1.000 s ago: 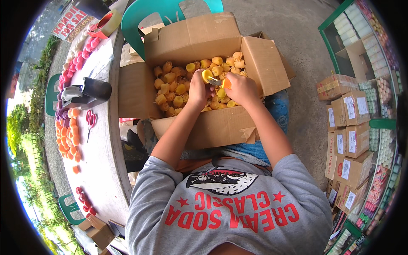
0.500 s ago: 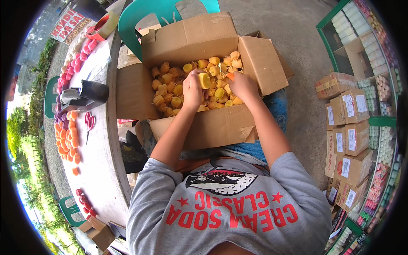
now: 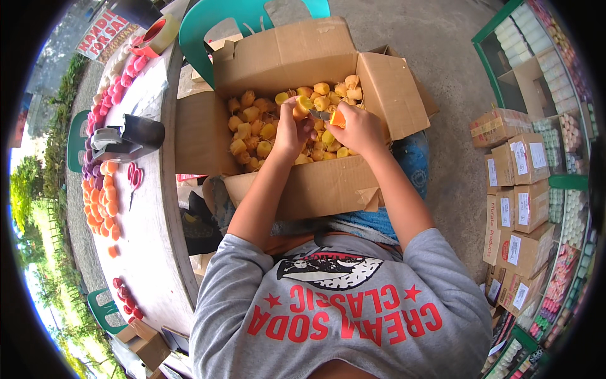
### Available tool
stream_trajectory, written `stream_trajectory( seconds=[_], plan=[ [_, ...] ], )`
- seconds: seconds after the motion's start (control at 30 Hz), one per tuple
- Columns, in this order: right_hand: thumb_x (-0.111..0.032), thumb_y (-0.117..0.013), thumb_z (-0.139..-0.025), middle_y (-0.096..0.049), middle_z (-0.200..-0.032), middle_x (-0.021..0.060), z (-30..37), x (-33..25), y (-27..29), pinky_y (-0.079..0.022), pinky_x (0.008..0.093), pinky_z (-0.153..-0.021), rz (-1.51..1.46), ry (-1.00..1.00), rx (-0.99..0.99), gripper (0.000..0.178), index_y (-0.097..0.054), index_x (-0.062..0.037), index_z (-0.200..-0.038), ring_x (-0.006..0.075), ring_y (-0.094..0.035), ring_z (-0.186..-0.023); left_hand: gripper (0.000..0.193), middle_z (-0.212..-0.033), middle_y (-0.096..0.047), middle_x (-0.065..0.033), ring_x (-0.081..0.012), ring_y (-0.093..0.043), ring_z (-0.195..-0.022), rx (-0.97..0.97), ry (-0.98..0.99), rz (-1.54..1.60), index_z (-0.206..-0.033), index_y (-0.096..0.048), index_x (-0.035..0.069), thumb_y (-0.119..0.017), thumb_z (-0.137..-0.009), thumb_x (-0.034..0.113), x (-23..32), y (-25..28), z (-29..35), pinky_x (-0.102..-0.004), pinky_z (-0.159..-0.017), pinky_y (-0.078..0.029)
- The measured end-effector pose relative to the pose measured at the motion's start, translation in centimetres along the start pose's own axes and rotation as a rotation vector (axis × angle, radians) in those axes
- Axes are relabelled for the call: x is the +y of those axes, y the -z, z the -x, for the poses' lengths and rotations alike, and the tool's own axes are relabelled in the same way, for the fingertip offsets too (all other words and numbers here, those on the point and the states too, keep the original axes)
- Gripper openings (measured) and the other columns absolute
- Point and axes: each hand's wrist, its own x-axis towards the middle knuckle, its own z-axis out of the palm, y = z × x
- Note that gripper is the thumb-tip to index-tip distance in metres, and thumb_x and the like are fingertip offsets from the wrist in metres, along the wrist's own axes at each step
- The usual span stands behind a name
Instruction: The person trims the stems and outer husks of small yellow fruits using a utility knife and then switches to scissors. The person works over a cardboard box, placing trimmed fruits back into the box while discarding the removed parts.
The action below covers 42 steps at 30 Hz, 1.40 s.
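Over an opened cardboard box (image 3: 284, 196), my left hand (image 3: 290, 134) grips a small yellow-orange candle (image 3: 303, 104) by its side, its flat yellow end tilted up. My right hand (image 3: 360, 131) is closed around the orange handle of a small knife (image 3: 338, 119). The dark blade points left and its tip meets or nearly meets the candle; I cannot tell which. Below both hands, many more yellow and orange candles (image 3: 252, 129) fill the box, several with stringy ends.
A teal plastic chair (image 3: 189, 38) stands behind the box. On the left, a white table (image 3: 151, 234) bears red-handled scissors (image 3: 134, 177), a tape dispenser (image 3: 129, 138) and rows of coloured candles (image 3: 101, 202). Stacked cartons (image 3: 517, 208) and filled shelves line the right.
The candle in my left hand has tipped and risen slightly. My right hand has moved up and left out of the pile, bringing the knife blade into sight beside the candle.
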Motion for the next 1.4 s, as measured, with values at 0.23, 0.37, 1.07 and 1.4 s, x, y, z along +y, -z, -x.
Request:
stream_trajectory(
  seconds=[0.23, 0.37, 1.07, 1.4],
  plan=[
    [-0.050, -0.062, -0.081, -0.064, -0.080, 0.0046, -0.1, 0.4, -0.6, -0.051, 0.0363, -0.062, -0.153, 0.172, 0.211, 0.040, -0.063, -0.0186, -0.105, 0.0235, -0.064, -0.074, 0.033, -0.055, -0.040, 0.0019, -0.0078, -0.034, -0.044, 0.011, 0.214, -0.212, -0.075, -0.047, 0.015, -0.046, -0.089, 0.045, 0.5, 1.9, -0.9, -0.0250, -0.042, -0.027],
    [-0.046, -0.064, -0.081, -0.058, -0.075, 0.0022, 0.0, 0.4, -0.2, -0.048, 0.0348, -0.067, -0.027, 0.321, 0.200, 0.042, -0.062, -0.0274, -0.118, 0.0201, -0.059, -0.074, 0.038, -0.046, -0.033, 0.0039, -0.0084, -0.028, -0.037, 0.166, 0.249, -0.369, -0.069, -0.049, 0.016, -0.047, -0.086, 0.049, 0.2, 1.7, -1.5, -0.0266, -0.037, -0.024],
    [-0.042, -0.062, -0.083, -0.055, -0.065, 0.0015, 0.3, 0.8, -0.2, -0.045, 0.0338, -0.061, -0.108, 0.329, 0.065, 0.034, -0.065, -0.0318, -0.115, 0.0179, -0.058, -0.065, 0.020, -0.074, -0.062, -0.0214, -0.0405, -0.059, -0.073, 0.033, -0.396, -1.280, -0.080, -0.049, 0.002, -0.040, -0.086, 0.019, -0.8, 3.6, -1.9, -0.0452, -0.067, -0.046],
    [-0.042, -0.059, -0.085, -0.055, -0.064, 0.0013, 0.2, 0.9, -0.2, -0.044, 0.0337, -0.061, -0.150, 0.331, 0.067, 0.035, -0.063, -0.0332, -0.120, 0.0179, -0.057, -0.064, 0.048, -0.070, -0.062, -0.0226, -0.0347, -0.062, -0.072, 0.159, -0.256, -1.032, -0.074, -0.061, -0.005, -0.038, -0.085, 0.036, -0.5, 2.7, -1.7, -0.0401, -0.071, -0.047]
  ],
)
